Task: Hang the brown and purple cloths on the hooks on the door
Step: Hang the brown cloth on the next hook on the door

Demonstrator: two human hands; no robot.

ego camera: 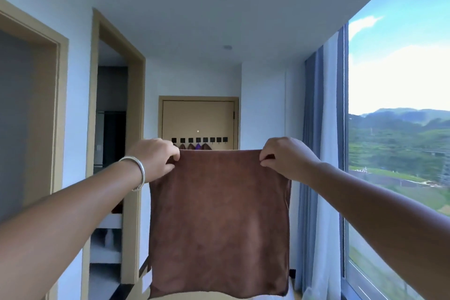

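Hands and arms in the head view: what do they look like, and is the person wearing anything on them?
Both forearms are bare, with no sleeves in view. The left hand has a plain silver bangle round its wrist, a smooth, thin metal ring. The right hand and its wrist carry nothing: no watch, ring or glove shows on either hand.

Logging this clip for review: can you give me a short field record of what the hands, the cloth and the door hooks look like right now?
left hand: pinches top left corner of brown cloth
right hand: pinches top right corner
brown cloth: held up flat, hanging straight down
door: closed, far end of corridor
hooks: row of black hooks across the door
already hung: several brown cloths, one purple cloth
free hooks: rightmost ones appear bare
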